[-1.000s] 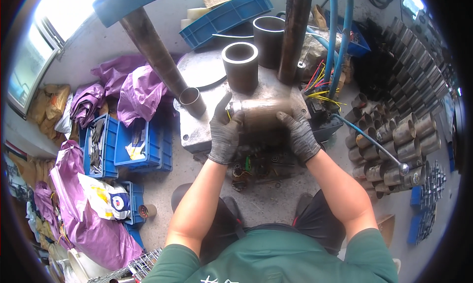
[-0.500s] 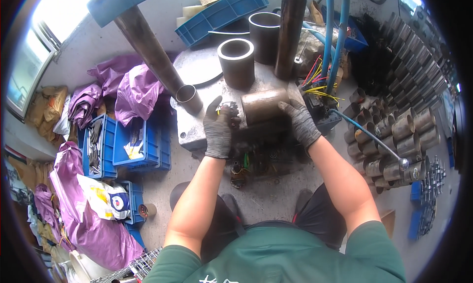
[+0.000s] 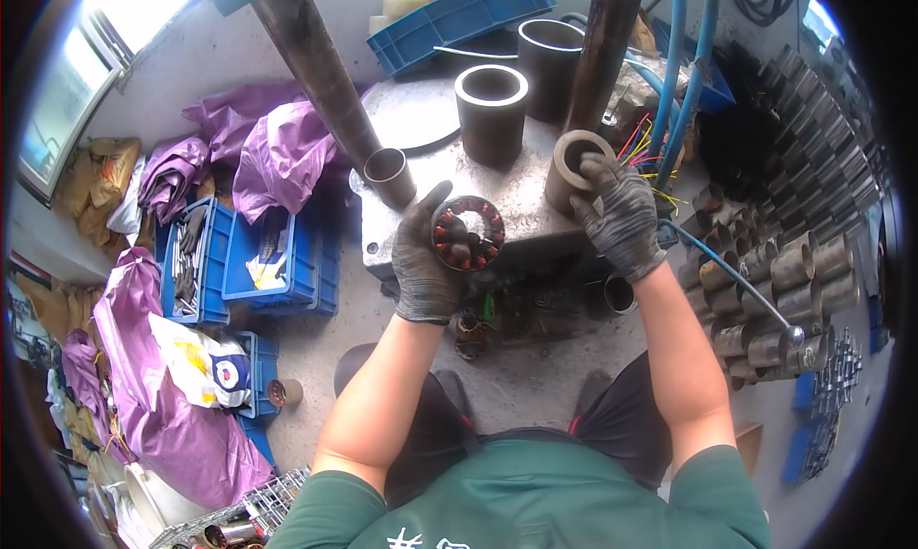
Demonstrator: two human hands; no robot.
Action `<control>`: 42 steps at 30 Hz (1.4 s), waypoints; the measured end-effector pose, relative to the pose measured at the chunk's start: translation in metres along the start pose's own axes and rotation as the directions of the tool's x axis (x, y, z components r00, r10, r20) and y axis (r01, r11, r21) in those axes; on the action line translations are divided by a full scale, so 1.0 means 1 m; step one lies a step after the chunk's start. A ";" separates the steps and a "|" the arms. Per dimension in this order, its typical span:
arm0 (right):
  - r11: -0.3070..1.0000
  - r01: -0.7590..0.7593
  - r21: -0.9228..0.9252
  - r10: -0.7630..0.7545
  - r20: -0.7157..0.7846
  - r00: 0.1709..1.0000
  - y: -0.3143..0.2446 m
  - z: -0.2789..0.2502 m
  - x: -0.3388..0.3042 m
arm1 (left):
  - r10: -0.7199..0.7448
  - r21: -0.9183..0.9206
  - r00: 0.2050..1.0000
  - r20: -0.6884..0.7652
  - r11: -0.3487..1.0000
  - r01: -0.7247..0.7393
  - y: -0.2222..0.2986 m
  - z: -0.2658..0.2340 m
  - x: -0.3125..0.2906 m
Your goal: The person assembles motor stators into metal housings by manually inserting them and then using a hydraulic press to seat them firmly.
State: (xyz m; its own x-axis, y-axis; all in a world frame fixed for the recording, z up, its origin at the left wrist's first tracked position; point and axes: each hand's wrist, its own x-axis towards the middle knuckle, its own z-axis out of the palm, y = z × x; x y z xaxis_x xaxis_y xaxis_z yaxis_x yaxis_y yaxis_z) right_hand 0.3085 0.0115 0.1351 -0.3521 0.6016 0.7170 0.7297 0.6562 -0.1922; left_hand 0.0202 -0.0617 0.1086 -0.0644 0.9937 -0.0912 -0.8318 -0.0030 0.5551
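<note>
My left hand [image 3: 426,267], in a grey work glove, is closed around a round motor stator [image 3: 470,251] with red and pale windings facing up, held off the table's front edge. My right hand [image 3: 622,214], gloved too, grips a thick-walled steel sleeve [image 3: 566,187] at the right of the metal table [image 3: 497,200]. Its fingers reach over the sleeve's rim with the thumb on the outer wall. Behind them a wide sleeve [image 3: 491,128] with a bright rim stands upright, and another sleeve [image 3: 545,76] is farther back. A smaller, thin-walled tube [image 3: 390,181] stands left of my left hand.
Two steel columns [image 3: 320,71] [image 3: 601,56] rise from the table. Blue hoses [image 3: 673,80] and coloured wires [image 3: 650,152] are at the right. Stacked metal tubes [image 3: 765,281] fill the right side. Blue crates [image 3: 277,272] and purple sheeting [image 3: 153,386] lie left.
The sleeve that lay on its side has swung end-up and moved right in my right hand. My left hand now holds the stator out in front, its windings turned up. The view has shifted slightly.
</note>
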 end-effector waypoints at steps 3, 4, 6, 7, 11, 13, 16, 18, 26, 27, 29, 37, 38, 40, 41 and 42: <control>0.999 -0.015 0.028 0.014 0.024 1.000 0.015 0.003 -0.001 | -0.030 -0.048 0.981 0.192 0.998 0.040 -0.009 0.010 -0.007; 0.997 -0.021 0.075 0.019 0.019 1.000 0.016 0.004 -0.002 | -0.001 0.022 0.986 0.168 1.000 -0.003 -0.009 0.017 -0.013; 0.972 -0.140 0.187 0.147 -0.024 0.989 0.009 0.000 -0.008 | 0.045 0.161 0.991 0.127 0.985 -0.066 -0.012 0.032 -0.021; 0.944 -0.200 0.260 0.208 -0.002 0.978 0.002 -0.003 -0.012 | 0.073 0.151 0.981 0.181 0.983 -0.101 -0.014 0.031 -0.023; 0.491 -0.552 0.674 0.408 0.382 0.829 -0.039 -0.014 -0.032 | 0.117 0.285 0.943 0.312 0.935 -0.210 -0.021 0.015 -0.022; 0.080 -0.744 0.663 0.368 0.674 0.640 -0.060 -0.015 -0.045 | 0.149 0.398 0.927 0.344 0.871 -0.288 -0.021 0.020 -0.028; -0.399 -0.845 0.356 0.140 0.935 0.327 -0.063 -0.011 -0.055 | 0.163 0.540 0.879 0.447 0.735 -0.411 -0.024 0.027 -0.033; -0.543 -0.815 0.202 0.013 0.973 0.232 -0.065 -0.011 -0.056 | 0.038 0.653 0.848 0.529 0.620 -0.436 -0.016 0.021 -0.040; -0.465 -0.882 0.075 -0.045 0.993 0.108 -0.066 -0.017 -0.071 | 0.009 0.508 0.526 0.850 0.246 -0.825 -0.020 0.025 -0.033; -0.503 -0.862 0.062 -0.079 0.990 0.117 -0.063 -0.013 -0.078 | 0.039 0.529 0.560 0.827 0.283 -0.800 -0.022 0.023 -0.035; -0.555 -0.827 0.094 -0.107 0.977 0.183 -0.061 -0.011 -0.084 | 0.180 0.561 0.699 0.692 0.475 -0.678 -0.035 0.016 -0.039; -0.343 -0.819 0.460 0.199 0.888 0.415 -0.065 -0.025 -0.070 | 0.388 0.699 0.840 0.378 0.476 -0.534 -0.040 0.013 -0.013; -0.285 -0.808 0.515 0.219 0.856 0.468 -0.063 -0.024 -0.071 | 0.358 0.716 0.867 0.345 0.497 -0.490 -0.040 0.014 -0.012; -0.276 -0.804 0.528 0.258 0.846 0.467 -0.058 -0.026 -0.069 | 0.267 0.703 0.930 0.252 0.610 -0.366 -0.042 0.015 -0.016; -0.265 -0.792 0.550 0.272 0.831 0.485 -0.056 -0.026 -0.069 | 0.216 0.690 0.954 0.206 0.659 -0.299 -0.042 0.016 -0.018; -0.255 -0.780 0.571 0.287 0.815 0.503 -0.054 -0.025 -0.069 | 0.162 0.673 0.973 0.161 0.704 -0.229 -0.043 0.016 -0.019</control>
State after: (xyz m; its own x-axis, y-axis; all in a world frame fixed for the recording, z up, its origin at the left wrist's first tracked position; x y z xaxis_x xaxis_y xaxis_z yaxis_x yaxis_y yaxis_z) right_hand 0.3082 -0.0771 0.1132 -0.4457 0.8622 -0.2405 -0.2464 -0.3765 -0.8930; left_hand 0.0658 -0.0790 0.0995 -0.1088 0.9849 0.1349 -0.1996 -0.1545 0.9676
